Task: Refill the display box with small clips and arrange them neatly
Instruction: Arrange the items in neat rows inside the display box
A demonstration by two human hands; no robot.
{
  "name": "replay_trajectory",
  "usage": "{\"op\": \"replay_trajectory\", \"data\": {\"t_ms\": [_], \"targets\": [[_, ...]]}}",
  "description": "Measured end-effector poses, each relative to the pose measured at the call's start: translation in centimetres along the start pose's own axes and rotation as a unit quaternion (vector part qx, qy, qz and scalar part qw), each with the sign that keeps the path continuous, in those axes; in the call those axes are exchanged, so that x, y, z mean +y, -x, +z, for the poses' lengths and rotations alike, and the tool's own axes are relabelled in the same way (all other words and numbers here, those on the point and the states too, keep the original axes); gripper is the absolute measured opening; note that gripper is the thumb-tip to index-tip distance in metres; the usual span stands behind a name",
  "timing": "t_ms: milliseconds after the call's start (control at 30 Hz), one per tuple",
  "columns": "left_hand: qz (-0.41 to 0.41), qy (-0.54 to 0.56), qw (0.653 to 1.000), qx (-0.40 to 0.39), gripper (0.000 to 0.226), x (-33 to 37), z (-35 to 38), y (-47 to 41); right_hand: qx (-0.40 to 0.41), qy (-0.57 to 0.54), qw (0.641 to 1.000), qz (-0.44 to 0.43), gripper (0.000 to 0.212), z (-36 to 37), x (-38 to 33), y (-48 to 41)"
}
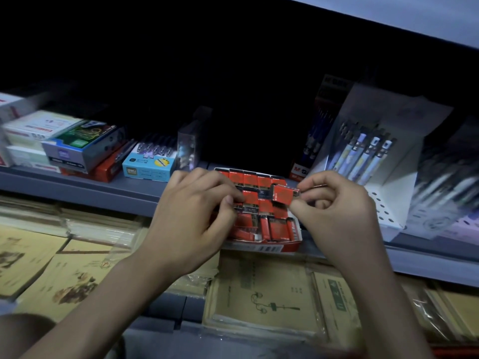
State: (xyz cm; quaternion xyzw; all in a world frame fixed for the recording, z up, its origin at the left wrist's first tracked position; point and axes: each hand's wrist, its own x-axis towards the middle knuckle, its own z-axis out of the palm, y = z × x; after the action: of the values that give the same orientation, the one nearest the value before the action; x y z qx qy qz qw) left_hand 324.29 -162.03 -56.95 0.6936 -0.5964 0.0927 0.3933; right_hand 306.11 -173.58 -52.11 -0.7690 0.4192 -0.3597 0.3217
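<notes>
On a grey shop shelf [108, 189], at its front edge: red display box [272, 246], packed with small red clip packets [278, 229] in rows, some upright, some lying flat. Above the box, both bare hands, close together. Right hand [342, 218]: fingers curled, thumb and forefinger pinched on one red packet [285, 195], held tilted just over the back rows. Left hand [191, 224]: fingers bent down over the box's left side, fingertips [229, 200] touching the packets there; whether anything is gripped, cannot tell. Just right of the box: white stand [388, 203] of pens [365, 156], upright and slanted back. Left along the same shelf: light blue carton [147, 168], a blue-and-green box [83, 146] stacked on red cartons, white boxes beyond, blurred. Below the shelf: wrapped stacks of tan exercise books [269, 299], lying flat. Upper half of the view dark, nothing readable there.
</notes>
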Motion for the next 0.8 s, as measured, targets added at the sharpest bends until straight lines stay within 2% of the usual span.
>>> {"op": "replay_trajectory", "data": {"t_ms": [333, 567, 800], "targets": [[-0.012, -0.009, 1.0, 0.017, 0.042, -0.38, -0.33, -0.16, -0.015, 0.013, 1.0, 0.021, 0.013, 0.41, 0.42, -0.06], [-0.017, -0.016, 1.0, 0.012, 0.042, -0.64, -0.4, -0.16, -0.014, 0.003, 1.0, 0.001, 0.011, 0.47, 0.43, -0.17], [-0.018, -0.019, 1.0, 0.012, 0.042, -0.7, -0.53, -0.1, -0.059, 0.019, 0.998, -0.031, 0.012, 1.03, 0.53, -0.01]]}}
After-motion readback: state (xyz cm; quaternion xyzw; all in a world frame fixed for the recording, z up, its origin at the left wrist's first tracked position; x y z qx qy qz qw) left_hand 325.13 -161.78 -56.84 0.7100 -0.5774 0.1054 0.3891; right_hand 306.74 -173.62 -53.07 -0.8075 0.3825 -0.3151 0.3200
